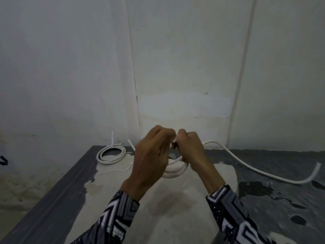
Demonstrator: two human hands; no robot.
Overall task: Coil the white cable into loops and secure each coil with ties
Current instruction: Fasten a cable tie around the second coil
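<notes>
My left hand [151, 155] and my right hand [190, 150] are raised together above the table, fingers curled. Between them they hold a small coil of white cable [174, 170], whose loops hang below my fingers. A small white piece, maybe a tie, shows pinched between my fingertips [174, 140]; I cannot tell which hand holds it. A loose length of white cable [255, 169] runs from behind my right hand across the table to the right. A finished white coil [110, 154] lies at the back left, with a tie standing upright on it [112, 139].
The table [281, 199] is dark grey with a worn pale patch in the middle. Its left edge drops to the floor. A white wall stands close behind it. A short white strip [128, 167] lies near the finished coil.
</notes>
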